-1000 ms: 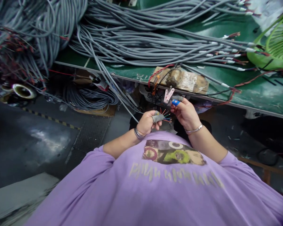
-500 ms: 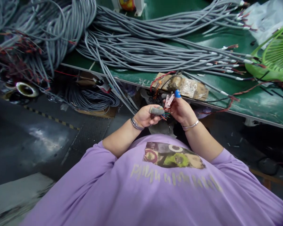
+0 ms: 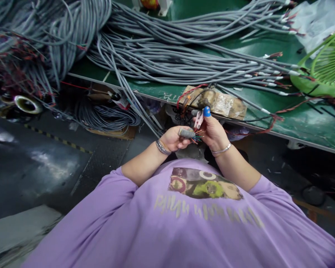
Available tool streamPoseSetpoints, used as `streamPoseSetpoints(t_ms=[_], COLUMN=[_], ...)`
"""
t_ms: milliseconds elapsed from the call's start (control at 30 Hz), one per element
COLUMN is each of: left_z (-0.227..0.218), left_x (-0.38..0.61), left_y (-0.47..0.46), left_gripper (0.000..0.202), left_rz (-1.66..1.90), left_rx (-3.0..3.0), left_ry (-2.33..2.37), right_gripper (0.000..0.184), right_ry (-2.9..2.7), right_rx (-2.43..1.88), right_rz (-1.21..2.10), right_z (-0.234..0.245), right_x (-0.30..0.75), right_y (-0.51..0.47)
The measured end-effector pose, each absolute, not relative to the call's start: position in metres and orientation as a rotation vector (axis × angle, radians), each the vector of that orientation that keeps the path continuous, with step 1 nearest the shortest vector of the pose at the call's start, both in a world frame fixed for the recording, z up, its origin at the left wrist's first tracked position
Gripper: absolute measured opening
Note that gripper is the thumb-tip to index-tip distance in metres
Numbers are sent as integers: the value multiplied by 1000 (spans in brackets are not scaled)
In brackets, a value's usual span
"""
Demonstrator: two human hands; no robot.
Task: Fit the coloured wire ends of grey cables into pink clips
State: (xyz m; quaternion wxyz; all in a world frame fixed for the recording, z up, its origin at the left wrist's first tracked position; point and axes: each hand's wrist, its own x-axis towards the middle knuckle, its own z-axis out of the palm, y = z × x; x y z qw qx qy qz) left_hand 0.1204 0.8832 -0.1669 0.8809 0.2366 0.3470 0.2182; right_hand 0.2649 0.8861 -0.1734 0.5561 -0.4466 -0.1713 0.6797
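While the left hand (image 3: 176,138) pinched a fan of thin coloured wires (image 3: 198,136) under its grey-wrapped thumb, the right hand (image 3: 215,132) held a pale pink clip (image 3: 198,120) just beside them; these 2 hands met in front of the green worktop (image 3: 301,121), where grey cables (image 3: 167,66) lay in long bundles

A wiring workshop: long bundles of round grey cable (image 3: 156,67) with bared wire ends cover a green-topped workbench (image 3: 304,123) at twelve o'clock; black-and-yellow striped floor tape (image 3: 58,139) shows at nine.
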Motion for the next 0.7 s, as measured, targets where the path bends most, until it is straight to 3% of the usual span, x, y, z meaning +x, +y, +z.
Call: streamPoseSetpoints(t_ms=[167,367,467,633,700], left_z=[-165,-163,-163,-161,-159], left_x=[120,117,121,131,133], left_y=[883,864,847,832,832], left_gripper=[4,26,39,41,40], left_rz=[478,561,672,817,849], left_rx=[502,640,682,702,695], left_ry=[712,745,821,930,948], right_gripper=[58,66,58,29,31], right_ry=[-455,-537,-550,-549,-547], right_rx=[-1034,-997,-995,-980,-967], right_rz=[1720,1833,1842,1792,1761], right_z=[-174,-180,-179,-171,-172], right_x=[269,278,281,278,276], right_y=[882,876,873,871,871])
